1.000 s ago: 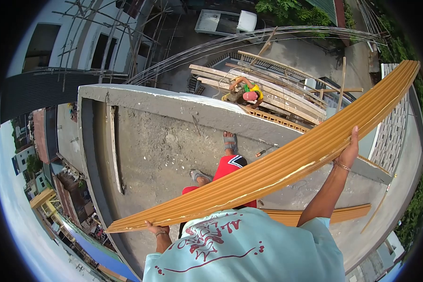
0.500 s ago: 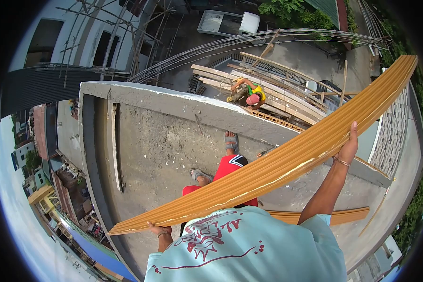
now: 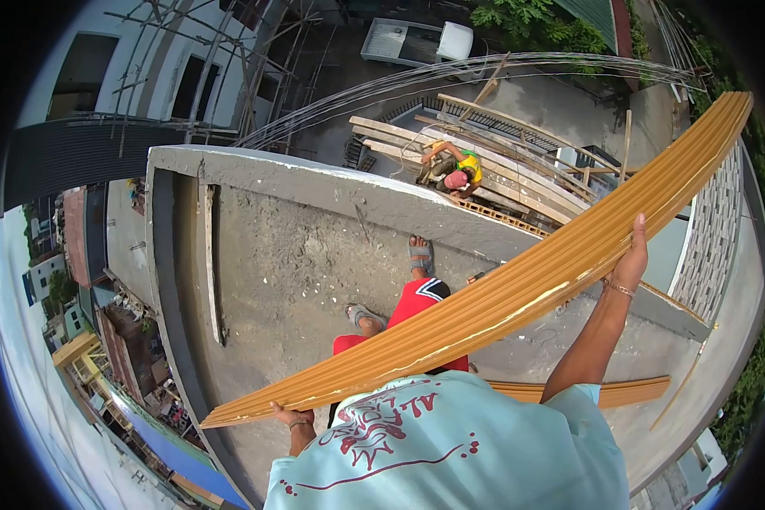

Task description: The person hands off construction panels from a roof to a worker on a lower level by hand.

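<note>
View from above, read left to right. At far left, a wooden batten (image 3: pixel 212 263) lies flat on the concrete roof slab (image 3: pixel 289 255), parallel to the slab's left edge.

At lower left, my left hand (image 3: pixel 291 416) sits under the low end of the long ribbed ochre panel (image 3: pixel 501 302), fingers curled up around its near edge, gripping it. The panel runs diagonally from there to the upper right of the frame. It is clear of the slab, bowed slightly, and crosses in front of my red shorts (image 3: pixel 418 296). My sandalled feet (image 3: pixel 417 253) stand on the slab above it, near the grey parapet (image 3: pixel 357 191).

Beyond the parapet, at upper centre and on a lower level, another person (image 3: pixel 455 168) in a yellow-green shirt crouches on stacked timber planks (image 3: pixel 527 183). A pickup truck (image 3: pixel 412 41) is parked at the top.

At right of centre, my right hand (image 3: pixel 633 259), with a bracelet (image 3: pixel 618 289) at the wrist, clasps the panel's far edge, the arm raised.

At lower right, a second ochre panel (image 3: pixel 608 391) lies flat on the slab, partly behind my shirt.
</note>
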`<state>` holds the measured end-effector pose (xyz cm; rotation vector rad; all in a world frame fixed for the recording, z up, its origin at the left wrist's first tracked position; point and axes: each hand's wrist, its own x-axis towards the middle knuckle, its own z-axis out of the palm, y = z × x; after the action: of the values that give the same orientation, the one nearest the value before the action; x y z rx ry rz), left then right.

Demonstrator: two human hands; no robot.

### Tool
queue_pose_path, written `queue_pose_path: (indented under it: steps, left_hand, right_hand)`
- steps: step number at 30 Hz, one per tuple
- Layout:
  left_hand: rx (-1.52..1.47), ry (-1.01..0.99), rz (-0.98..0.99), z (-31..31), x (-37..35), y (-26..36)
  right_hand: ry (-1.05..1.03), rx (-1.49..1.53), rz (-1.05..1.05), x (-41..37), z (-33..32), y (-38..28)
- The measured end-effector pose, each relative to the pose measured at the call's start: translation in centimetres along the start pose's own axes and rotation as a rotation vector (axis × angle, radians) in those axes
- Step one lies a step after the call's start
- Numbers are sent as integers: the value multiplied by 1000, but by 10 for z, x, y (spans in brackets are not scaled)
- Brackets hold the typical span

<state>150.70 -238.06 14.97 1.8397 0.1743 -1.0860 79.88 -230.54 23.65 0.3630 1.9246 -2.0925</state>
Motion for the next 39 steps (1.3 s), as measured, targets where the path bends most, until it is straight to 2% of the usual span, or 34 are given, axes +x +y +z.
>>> queue_pose_path:
  steps: [22,39]
  left_hand:
    - [5,59,27,6,-18,-2]
    - [14,11,4,1,-7,-5]
  right_hand:
    - [9,9,-4,-1,4,-1]
    - [-10,3,-4,4,-15,2]
